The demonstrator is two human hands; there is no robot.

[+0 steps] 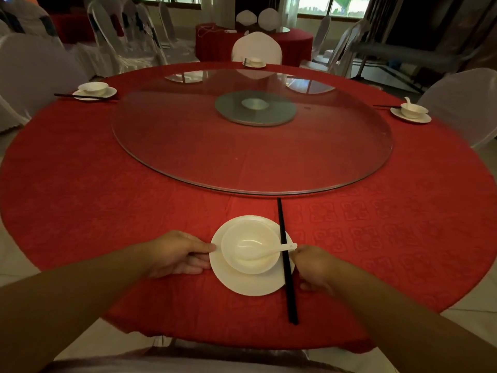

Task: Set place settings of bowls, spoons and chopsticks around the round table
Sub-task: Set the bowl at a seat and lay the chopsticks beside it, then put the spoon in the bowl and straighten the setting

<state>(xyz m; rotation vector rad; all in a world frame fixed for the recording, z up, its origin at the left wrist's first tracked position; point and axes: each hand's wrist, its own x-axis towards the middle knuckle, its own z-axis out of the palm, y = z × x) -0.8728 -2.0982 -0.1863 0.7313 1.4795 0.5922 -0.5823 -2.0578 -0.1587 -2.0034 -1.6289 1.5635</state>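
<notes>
A white bowl (251, 249) sits on a white plate (242, 284) near the front edge of the round red table (107, 211). A white spoon (271, 253) lies in the bowl, handle pointing right. Black chopsticks (286, 262) lie across the plate's right rim. My left hand (177, 254) grips the plate's left rim with thumb on top. My right hand (313, 265) is beside the chopsticks and the spoon handle, fingers curled; whether it holds them I cannot tell. Three other settings stand at the left (94, 90), far side (254, 62) and right (411, 113).
A large glass turntable (188, 146) covers the table's middle on a grey hub (255, 107). White-covered chairs stand at the far side (256, 48), left (32, 76) and right (462, 103). Another red table (215, 41) stands behind.
</notes>
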